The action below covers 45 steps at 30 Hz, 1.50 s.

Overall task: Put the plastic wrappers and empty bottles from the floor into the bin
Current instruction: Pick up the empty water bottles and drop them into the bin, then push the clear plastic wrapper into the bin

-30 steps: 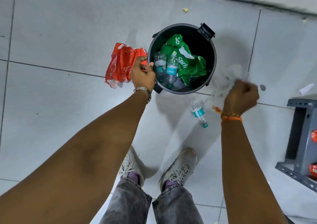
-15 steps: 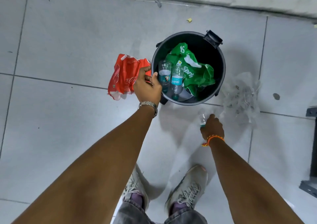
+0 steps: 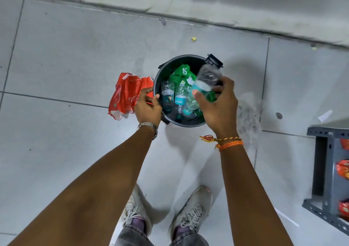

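Both arms reach forward and down from the bottom of the view, bare to the elbow and nearly straight. The left hand [image 3: 148,107] lies palm down with its back toward the camera, fingers curled and the thumb set apart from them in a pinching hold; a metal watch [image 3: 148,126] circles that wrist. The right hand [image 3: 219,104] sits a little higher and further forward, back of the hand up, fingers wrapped around what it grips and the thumb pressed across the near side. Orange and yellow thread bands [image 3: 227,143] ring the right wrist. The two hands are near each other but do not touch.
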### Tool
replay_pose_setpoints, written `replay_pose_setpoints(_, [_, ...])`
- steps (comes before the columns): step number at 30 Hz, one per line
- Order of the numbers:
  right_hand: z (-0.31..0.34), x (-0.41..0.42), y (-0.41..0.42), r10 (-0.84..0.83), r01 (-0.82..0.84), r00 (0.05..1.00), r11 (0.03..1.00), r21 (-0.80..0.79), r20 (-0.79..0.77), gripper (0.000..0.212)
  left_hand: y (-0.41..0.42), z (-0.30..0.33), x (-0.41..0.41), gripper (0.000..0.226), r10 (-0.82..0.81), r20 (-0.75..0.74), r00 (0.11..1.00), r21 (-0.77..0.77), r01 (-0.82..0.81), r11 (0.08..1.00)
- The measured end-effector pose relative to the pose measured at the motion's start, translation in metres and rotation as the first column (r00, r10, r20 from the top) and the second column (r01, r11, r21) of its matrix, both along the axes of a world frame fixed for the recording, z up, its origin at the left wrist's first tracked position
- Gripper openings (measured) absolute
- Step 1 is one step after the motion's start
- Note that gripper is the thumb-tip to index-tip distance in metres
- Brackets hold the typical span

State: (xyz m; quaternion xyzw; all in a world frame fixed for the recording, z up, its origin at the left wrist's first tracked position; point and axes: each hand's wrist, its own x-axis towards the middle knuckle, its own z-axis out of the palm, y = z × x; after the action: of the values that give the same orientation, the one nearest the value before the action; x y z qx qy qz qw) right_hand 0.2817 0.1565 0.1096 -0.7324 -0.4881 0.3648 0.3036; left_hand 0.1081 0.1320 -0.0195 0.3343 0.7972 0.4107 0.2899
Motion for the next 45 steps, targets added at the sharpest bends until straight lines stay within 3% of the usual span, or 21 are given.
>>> replay_pose_setpoints(2, [-0.011,0.017,0.005,0.006,-0.003,0.995,1.0,-0.026,0.1,0.055,-0.001,-0.002,-0.002,0.022,-0.017,0.0,1.0,0.001,0.017,1.0])
replay_pose_setpoints(6, [-0.042,0.091,0.003,-0.375,0.371,0.925,0.926,0.062,0.056,0.033,-0.006,-0.009,-0.002,0.022,-0.038,-0.04,0.998,0.03,0.039,0.999])
replay_pose_setpoints(9, [-0.076,0.143,-0.01,-0.518,0.502,0.823,0.855,0.127,0.234,0.041,-0.007,-0.013,0.0,0.022,-0.044,-0.09,0.995,0.044,0.048,0.998])
replay_pose_setpoints(11, [-0.1,0.159,-0.011,-0.418,0.477,0.825,0.876,-0.072,0.381,0.071,-0.007,-0.015,0.001,0.022,-0.042,-0.117,0.992,0.065,0.05,0.997])
replay_pose_setpoints(14, [-0.127,0.161,-0.006,-0.106,0.322,0.904,0.808,-0.494,0.415,0.12,-0.007,-0.016,0.003,0.022,-0.023,-0.133,0.991,0.093,0.035,0.995])
replay_pose_setpoints(17, [-0.15,0.16,-0.008,0.125,0.16,0.912,0.769,-0.619,0.391,0.125,-0.007,-0.019,0.002,0.023,0.0,-0.112,0.994,0.092,0.01,0.996])
replay_pose_setpoints(20, [-0.159,0.166,-0.009,0.146,0.139,0.911,0.771,-0.621,0.385,0.107,-0.008,-0.018,-0.001,0.023,-0.022,-0.087,0.996,0.091,0.03,0.995])
replay_pose_setpoints(23, [-0.138,0.167,-0.004,0.002,0.175,0.938,0.862,-0.475,0.348,0.077,-0.008,-0.014,-0.005,0.02,-0.052,-0.075,0.996,0.061,0.057,0.996])
replay_pose_setpoints(26, [-0.082,0.156,0.002,-0.25,0.29,0.938,0.946,-0.147,0.241,0.076,-0.006,-0.007,-0.007,0.019,-0.072,-0.074,0.995,0.038,0.075,0.996])
replay_pose_setpoints(28, [-0.045,0.144,0.0,-0.32,0.314,0.945,0.945,0.088,0.067,0.073,-0.006,-0.004,-0.007,0.019,-0.099,-0.076,0.992,0.017,0.101,0.995])
replay_pose_setpoints(31, [-0.006,0.107,-0.003,-0.23,0.265,0.958,0.938,0.221,-0.173,0.067,-0.007,-0.002,-0.006,0.021,-0.136,-0.11,0.985,-0.044,0.131,0.99])
replay_pose_setpoints(33, [0.001,0.072,0.001,-0.084,0.116,0.988,0.955,0.274,-0.126,0.064,-0.008,0.002,-0.007,0.02,-0.128,-0.098,0.987,-0.091,0.119,0.989])
replay_pose_setpoints(35, [-0.004,0.037,0.01,0.072,-0.086,0.996,0.954,0.288,0.059,0.059,-0.007,0.004,-0.008,0.02,-0.131,-0.082,0.988,-0.121,0.121,0.985])
replay_pose_setpoints(36, [-0.009,0.022,0.015,0.154,-0.193,0.973,0.952,0.239,0.172,0.057,-0.008,0.005,-0.009,0.021,-0.138,-0.081,0.987,-0.133,0.127,0.983])
replay_pose_setpoints(38, [-0.027,-0.001,0.026,0.341,-0.373,0.845,0.928,-0.002,0.412,0.058,-0.008,0.006,-0.011,0.021,-0.146,-0.074,0.987,-0.149,0.134,0.98])
replay_pose_setpoints(40, [-0.047,-0.019,0.036,0.46,-0.388,0.711,0.887,-0.249,0.532,0.062,-0.008,0.006,-0.012,0.022,-0.147,-0.054,0.988,-0.157,0.137,0.978])
replay_pose_setpoints(42, [-0.063,-0.033,0.044,0.55,-0.387,0.695,0.829,-0.404,0.462,0.062,-0.008,0.007,-0.011,0.026,-0.145,-0.042,0.989,-0.166,0.136,0.977])
replay_pose_setpoints(45, [-0.073,-0.042,0.056,0.715,-0.43,0.64,0.636,-0.641,0.28,0.067,-0.008,0.01,-0.011,0.028,-0.127,-0.004,0.992,-0.184,0.124,0.975])
